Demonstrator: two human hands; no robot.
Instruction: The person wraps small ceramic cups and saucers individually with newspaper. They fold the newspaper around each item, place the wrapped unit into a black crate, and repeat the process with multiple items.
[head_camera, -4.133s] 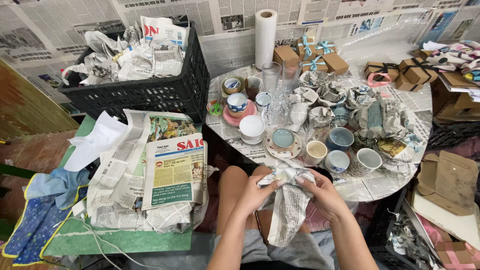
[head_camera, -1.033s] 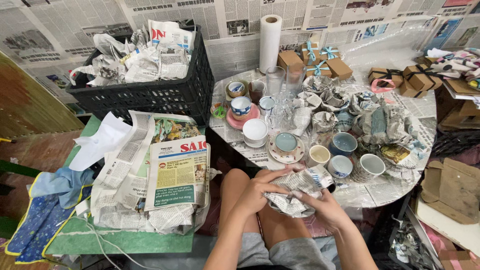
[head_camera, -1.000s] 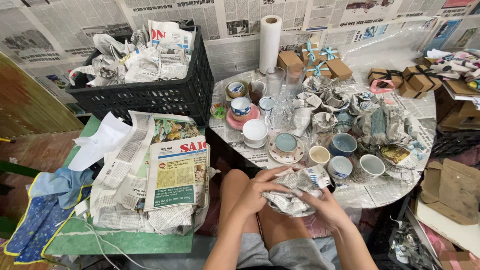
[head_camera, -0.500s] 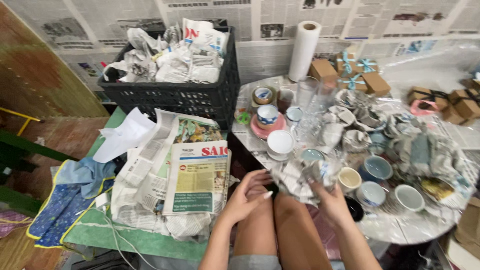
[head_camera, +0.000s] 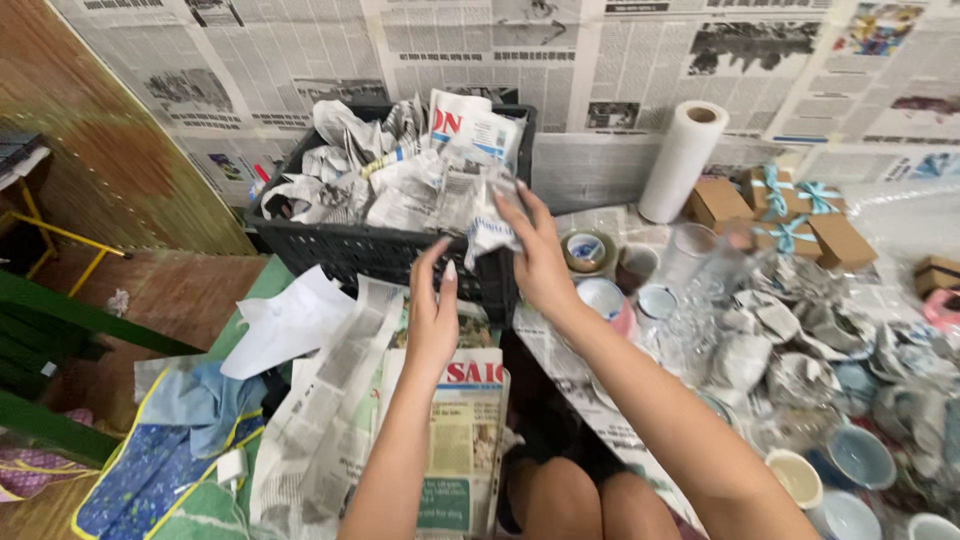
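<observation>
A newspaper-wrapped bundle (head_camera: 487, 215) sits at the front right corner of the black plastic crate (head_camera: 350, 255), resting on the crumpled paper that fills it. The right hand (head_camera: 540, 262) has its fingers closed over the bundle, which lies at about eleven o'clock from that palm, right under the fingertips. The left hand (head_camera: 433, 315) is open, fingers loosely spread and pointing up; it holds nothing, and the bundle lies at roughly one o'clock from it, just beyond the fingertips. Whether the left fingertips touch the crate's wall cannot be told.

Inside the crate, at ten o'clock from the bundle, lie more paper-wrapped pieces (head_camera: 385, 175). At six o'clock from the crate a stack of folded newspapers (head_camera: 440, 440) lies on a green surface, with a white sheet of paper (head_camera: 290, 320) at its nine o'clock and a blue cloth (head_camera: 190, 420) further left.

At three o'clock from the right hand, the round desk (head_camera: 560, 350), covered in newsprint, carries small bowls and cups (head_camera: 600, 290), clear glasses (head_camera: 690, 255) and many wrapped items (head_camera: 800, 320). A white paper roll (head_camera: 683, 160) stands upright at one o'clock from the hand, and brown gift boxes with pale blue ribbon (head_camera: 790, 215) lie beyond it at two o'clock.
</observation>
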